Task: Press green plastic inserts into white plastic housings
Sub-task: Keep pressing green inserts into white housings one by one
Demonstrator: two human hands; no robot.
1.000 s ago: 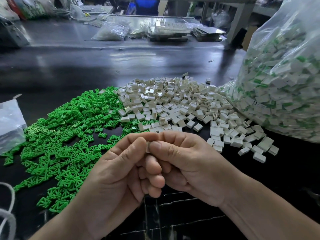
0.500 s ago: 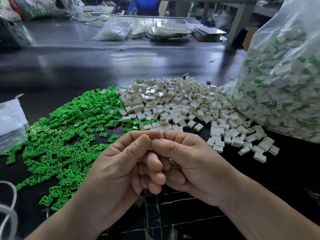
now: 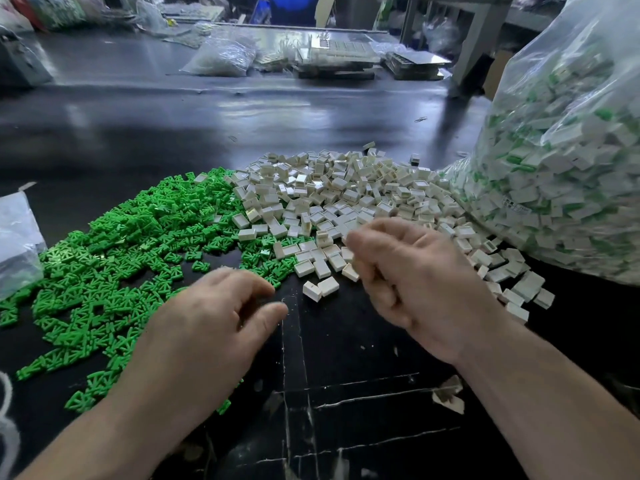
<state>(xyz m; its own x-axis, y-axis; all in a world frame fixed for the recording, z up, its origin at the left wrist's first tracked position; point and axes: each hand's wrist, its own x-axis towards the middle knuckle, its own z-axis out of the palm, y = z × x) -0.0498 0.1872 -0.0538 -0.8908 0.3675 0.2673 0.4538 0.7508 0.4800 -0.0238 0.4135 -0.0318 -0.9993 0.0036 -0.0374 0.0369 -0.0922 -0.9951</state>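
Risks from here:
- Piles touch. Green inserts [image 3: 121,258] and white housings [image 3: 346,199] are mixed along the seam in the middle of the counter [image 3: 346,358], so a stray part could be dragged along with a pick.
- Parts are small, loosely heaped and lying every way up. A housing picked with its cavity turned away would need reorienting; a tilted insert pressed in would likely jam or seat half-way.
- Two housings [image 3: 320,288] lie apart from the pile, between the hands; they could be knocked by either wrist.
- The clear bag [image 3: 568,168] of white-and-green pieces leans against the far right of the housing pile; empty housings could be swept against it.

Pose:
- Left hand [image 3: 207,327]: palm down, held low at the near edge of the green pile. Fingers [image 3: 242,282] are loosely bent and apart from the thumb; nothing is seen gripped. Contact with the counter cannot be told.
- Right hand [image 3: 415,289]: back up, over the near edge of the housing pile, well apart from the left. Fingers [image 3: 377,282] are curled in under the thumb; blurred, so whether a part is held inside cannot be told.

Judged step: reach for the next insert and housing.
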